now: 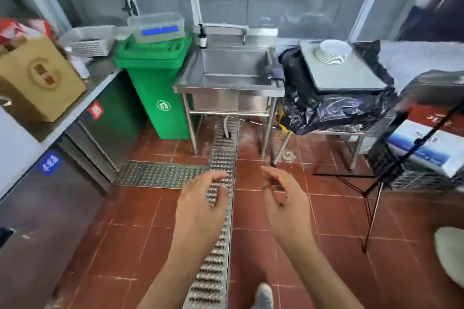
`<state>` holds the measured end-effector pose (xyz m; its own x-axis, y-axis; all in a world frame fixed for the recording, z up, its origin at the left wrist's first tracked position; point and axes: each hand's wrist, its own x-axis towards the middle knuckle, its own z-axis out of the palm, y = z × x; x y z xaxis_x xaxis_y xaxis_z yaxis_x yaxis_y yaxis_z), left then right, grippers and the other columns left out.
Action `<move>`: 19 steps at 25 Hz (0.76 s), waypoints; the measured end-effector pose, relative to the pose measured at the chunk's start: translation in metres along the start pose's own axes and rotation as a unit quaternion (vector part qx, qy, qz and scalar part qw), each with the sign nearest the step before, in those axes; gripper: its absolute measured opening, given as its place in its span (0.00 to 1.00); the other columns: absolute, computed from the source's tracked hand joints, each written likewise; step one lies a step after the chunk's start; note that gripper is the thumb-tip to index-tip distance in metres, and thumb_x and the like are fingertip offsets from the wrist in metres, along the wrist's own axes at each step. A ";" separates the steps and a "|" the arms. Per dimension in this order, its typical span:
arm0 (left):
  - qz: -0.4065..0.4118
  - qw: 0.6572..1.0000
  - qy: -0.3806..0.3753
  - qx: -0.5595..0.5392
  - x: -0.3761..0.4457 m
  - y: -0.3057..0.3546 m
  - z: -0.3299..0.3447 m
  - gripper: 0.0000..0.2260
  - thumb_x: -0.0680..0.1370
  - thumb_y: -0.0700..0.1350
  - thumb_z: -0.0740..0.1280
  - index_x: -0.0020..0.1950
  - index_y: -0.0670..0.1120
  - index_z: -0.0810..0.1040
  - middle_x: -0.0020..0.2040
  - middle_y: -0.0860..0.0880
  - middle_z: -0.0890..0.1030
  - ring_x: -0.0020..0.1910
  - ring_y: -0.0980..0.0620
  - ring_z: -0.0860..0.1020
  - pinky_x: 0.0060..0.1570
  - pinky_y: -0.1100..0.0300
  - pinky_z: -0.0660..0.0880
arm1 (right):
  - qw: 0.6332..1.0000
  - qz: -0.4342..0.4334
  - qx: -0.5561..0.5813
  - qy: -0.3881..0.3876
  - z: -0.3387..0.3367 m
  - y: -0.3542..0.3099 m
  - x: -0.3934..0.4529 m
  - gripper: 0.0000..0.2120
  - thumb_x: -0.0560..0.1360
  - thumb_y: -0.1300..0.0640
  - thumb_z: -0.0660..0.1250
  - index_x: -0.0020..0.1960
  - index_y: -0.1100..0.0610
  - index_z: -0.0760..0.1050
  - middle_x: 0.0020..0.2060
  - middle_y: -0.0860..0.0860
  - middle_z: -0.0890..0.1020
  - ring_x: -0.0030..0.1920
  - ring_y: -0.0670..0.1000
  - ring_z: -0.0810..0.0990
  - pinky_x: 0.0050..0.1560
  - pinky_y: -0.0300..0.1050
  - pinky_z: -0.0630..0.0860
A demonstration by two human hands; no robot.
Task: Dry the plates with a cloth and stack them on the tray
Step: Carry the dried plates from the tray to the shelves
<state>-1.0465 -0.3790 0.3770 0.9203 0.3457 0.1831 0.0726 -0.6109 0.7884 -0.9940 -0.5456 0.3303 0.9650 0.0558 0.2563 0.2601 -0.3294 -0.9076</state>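
Over the red floor, left hand and right hand hang loosely curled, holding nothing; plates sit stacked on the tray.

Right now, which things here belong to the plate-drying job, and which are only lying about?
For the job:
- stack of white plates
- grey tray under them
- dark cloth on the sink edge
- left hand, right hand, both empty

Lying about:
- green bin
- cardboard box
- soap bottle
- black bag
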 end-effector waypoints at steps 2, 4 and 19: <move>0.006 1.000 -0.021 -0.005 0.043 0.004 0.029 0.09 0.79 0.45 0.67 0.57 0.57 0.80 0.54 0.62 0.81 0.58 0.57 0.77 0.62 0.52 0.74 | 1.000 0.013 -0.002 0.020 -0.005 0.019 0.041 0.20 0.78 0.62 0.68 0.62 0.40 0.78 0.53 0.34 0.81 0.55 0.39 0.80 0.51 0.31 0.76; 0.015 0.999 -0.032 -0.006 0.085 0.011 0.055 0.10 0.80 0.43 0.67 0.57 0.57 0.80 0.54 0.62 0.81 0.59 0.57 0.77 0.63 0.54 0.72 | 0.999 0.025 -0.006 0.037 -0.008 0.039 0.085 0.19 0.78 0.63 0.68 0.62 0.42 0.79 0.53 0.35 0.82 0.55 0.39 0.80 0.52 0.36 0.78; 0.036 0.998 -0.046 0.008 0.412 0.061 0.230 0.10 0.79 0.46 0.68 0.56 0.60 0.80 0.49 0.70 0.75 0.52 0.68 0.75 0.52 0.75 0.68 | 0.995 0.031 -0.027 0.095 -0.032 0.149 0.437 0.16 0.79 0.61 0.68 0.58 0.41 0.79 0.51 0.34 0.81 0.52 0.38 0.81 0.50 0.28 0.73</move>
<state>-0.5744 -0.4376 0.3654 0.9549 0.2335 0.1832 0.0106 -0.6437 0.7652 -0.5347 -0.6001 0.3174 0.9536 -0.1442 0.2644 0.1939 -0.3780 -0.9053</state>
